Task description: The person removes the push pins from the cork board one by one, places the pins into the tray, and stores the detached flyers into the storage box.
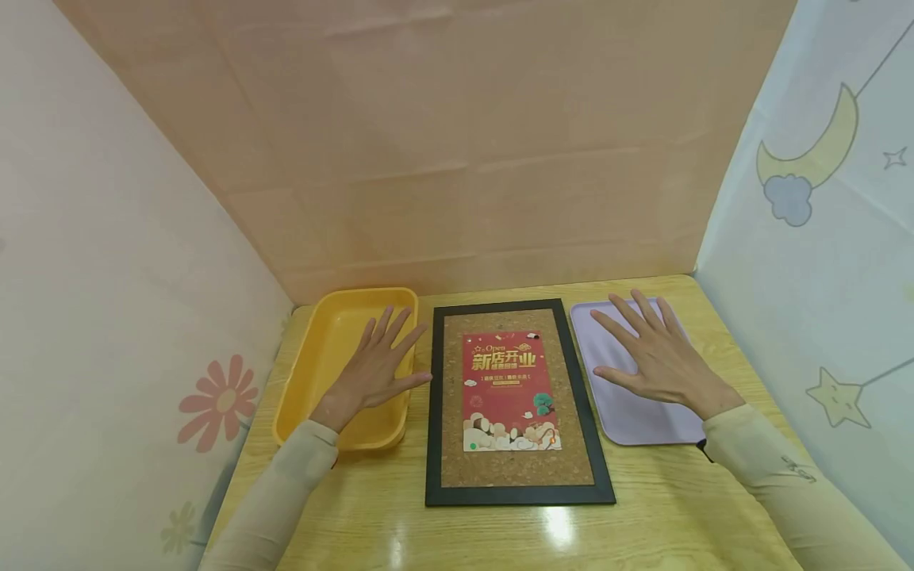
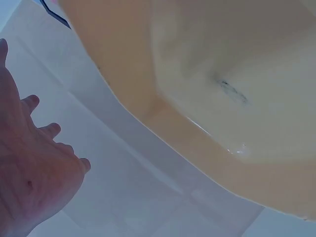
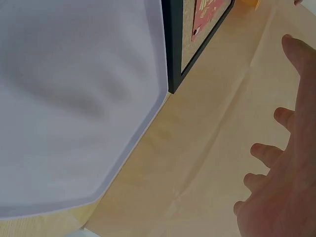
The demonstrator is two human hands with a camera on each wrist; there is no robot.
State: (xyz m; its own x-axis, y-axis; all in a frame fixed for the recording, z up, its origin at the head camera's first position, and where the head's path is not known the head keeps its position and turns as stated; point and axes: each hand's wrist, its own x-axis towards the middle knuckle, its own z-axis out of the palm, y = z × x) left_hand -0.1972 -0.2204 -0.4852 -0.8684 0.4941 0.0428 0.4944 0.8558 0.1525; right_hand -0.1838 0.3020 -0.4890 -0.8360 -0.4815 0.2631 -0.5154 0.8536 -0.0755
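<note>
in the head view, the left hand [image 1: 374, 369] is at left of centre over the yellow bin [image 1: 336, 337], its fingers spread wide, holding nothing. the right hand [image 1: 657, 361], right of centre, is over the lilac tray [image 1: 643, 424], likewise splayed and without anything in its grip. between them, at lower centre of the frame, lies the board [image 1: 524, 472], a cork panel in a black border, with the red poster [image 1: 508, 392] on it, gold lettering near the top and pale shapes along the bottom. bin, board and tray rest on the wooden table [image 1: 371, 492]. in the left wrist view, the bin fills the upper right, with a dark mark [image 2: 233, 92] on its floor; the hand shows at the left edge, apart from it. in the right wrist view, the tray takes up the left, a corner of the board top centre, the hand at the right edge. a pink flower [image 1: 220, 400] is at lower left of the head view, a yellow moon [image 1: 821, 151] at upper right.
</note>
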